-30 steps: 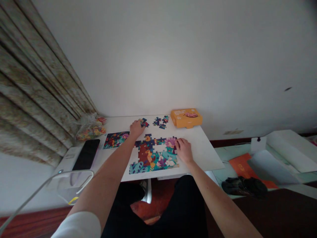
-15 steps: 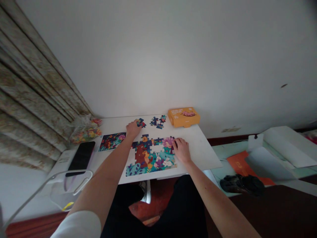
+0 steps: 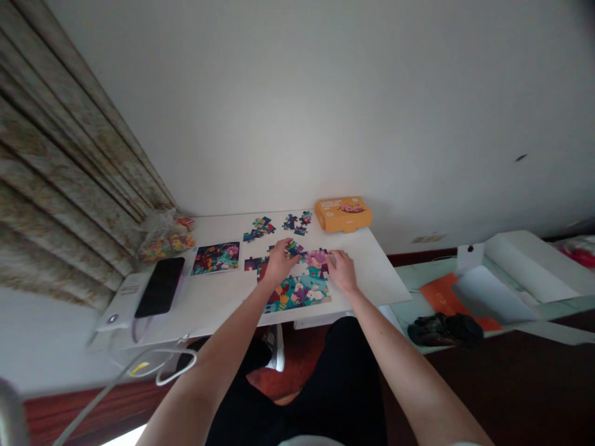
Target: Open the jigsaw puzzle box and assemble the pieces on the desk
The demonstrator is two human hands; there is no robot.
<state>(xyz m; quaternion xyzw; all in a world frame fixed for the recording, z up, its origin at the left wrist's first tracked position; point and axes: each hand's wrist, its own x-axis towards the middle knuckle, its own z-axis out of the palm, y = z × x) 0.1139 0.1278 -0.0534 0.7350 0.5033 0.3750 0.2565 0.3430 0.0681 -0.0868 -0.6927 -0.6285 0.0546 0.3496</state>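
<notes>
A partly joined jigsaw puzzle (image 3: 302,291) with rabbits, plants and a pink shape lies at the table's front, with a gap in its middle. My left hand (image 3: 279,263) is over its upper left part, covering some of the picture. Between its thumb and forefinger shows a dark blue puzzle piece (image 3: 294,249). My right hand (image 3: 341,271) lies by the puzzle's right edge, its fingertips touching the pink part and its fingers loosely apart. Loose puzzle pieces (image 3: 260,228) are spread behind my left hand, and another cluster of pieces (image 3: 296,223) lies to their right.
A picture card (image 3: 215,258) lies left of the puzzle. Farther left are a phone (image 3: 160,287) on a white box, a cable (image 3: 139,356) and a plastic bag (image 3: 165,241). An orange puzzle box (image 3: 344,214) stands at the back right, by the wall. Right of the table sits an open white box (image 3: 495,294).
My left hand has moved from the loose pieces at the back to the puzzle, toward me and right, with a piece in its fingers. My right hand has stayed at the puzzle's right edge.
</notes>
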